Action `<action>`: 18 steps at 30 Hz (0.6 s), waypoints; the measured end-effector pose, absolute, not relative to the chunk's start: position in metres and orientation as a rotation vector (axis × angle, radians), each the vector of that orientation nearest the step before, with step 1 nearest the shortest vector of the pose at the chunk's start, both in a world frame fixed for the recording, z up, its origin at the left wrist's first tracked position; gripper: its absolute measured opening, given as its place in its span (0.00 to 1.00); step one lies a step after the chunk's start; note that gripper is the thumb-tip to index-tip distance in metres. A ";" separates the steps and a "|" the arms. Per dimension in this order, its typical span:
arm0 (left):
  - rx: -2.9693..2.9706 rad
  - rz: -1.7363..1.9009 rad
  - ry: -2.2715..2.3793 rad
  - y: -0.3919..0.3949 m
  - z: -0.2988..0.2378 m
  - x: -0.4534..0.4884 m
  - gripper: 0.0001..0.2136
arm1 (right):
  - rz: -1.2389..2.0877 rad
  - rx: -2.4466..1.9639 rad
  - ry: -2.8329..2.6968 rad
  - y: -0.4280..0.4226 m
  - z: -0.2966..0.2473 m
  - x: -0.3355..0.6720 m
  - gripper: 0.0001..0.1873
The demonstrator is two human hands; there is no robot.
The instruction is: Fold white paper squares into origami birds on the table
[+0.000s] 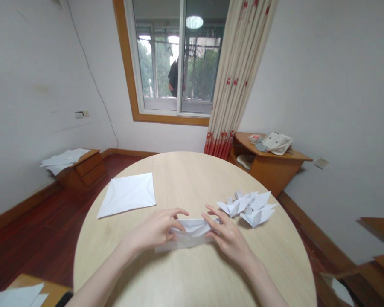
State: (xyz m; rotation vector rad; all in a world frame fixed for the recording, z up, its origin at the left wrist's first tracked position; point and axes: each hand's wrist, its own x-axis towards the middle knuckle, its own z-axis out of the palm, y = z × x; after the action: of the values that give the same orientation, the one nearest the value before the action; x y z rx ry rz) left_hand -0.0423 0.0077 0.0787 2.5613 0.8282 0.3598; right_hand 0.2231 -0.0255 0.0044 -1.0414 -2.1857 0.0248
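A partly folded sheet of white paper (192, 239) is between my hands near the middle of the round table. My left hand (164, 226) grips its left side, thumb and fingers bent around the edge. At the right end, my right hand (222, 232) pinches the paper between thumb and fingers, with other fingers raised. The front edge of the sheet looks blurred. To the right of my right hand lies a cluster of folded paper shapes (256, 215) with pointed tips. A flat stack of white paper (132, 194) rests on the left of the table.
The round wooden table (185, 166) stands before a window. Against the left wall is a low cabinet (89, 168) with papers on top. A wooden corner desk (269, 170) at the back right carries a cloth bag (277, 143). A long curtain (237, 81) hangs beside the window.
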 end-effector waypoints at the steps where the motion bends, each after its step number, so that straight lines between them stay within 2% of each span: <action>1: 2.571 0.337 0.814 0.008 0.080 -0.040 0.20 | 0.028 -1.043 -2.187 -0.026 0.004 0.223 0.29; 6: 2.600 0.292 0.804 0.005 0.080 -0.037 0.23 | 0.017 -1.049 -2.186 -0.026 0.005 0.223 0.29; 13: 2.604 0.270 0.990 -0.008 0.071 -0.040 0.16 | 0.006 -1.020 -2.186 -0.031 0.012 0.220 0.27; 18: 2.614 0.246 1.093 -0.015 0.070 -0.038 0.20 | 0.005 -1.003 -2.187 -0.033 0.015 0.218 0.25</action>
State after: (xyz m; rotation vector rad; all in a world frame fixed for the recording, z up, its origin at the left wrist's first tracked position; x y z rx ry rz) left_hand -0.0381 -0.0146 0.0703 2.6136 1.0934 0.2461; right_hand 0.2182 -0.0334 0.0154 -1.0027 -2.1871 0.0052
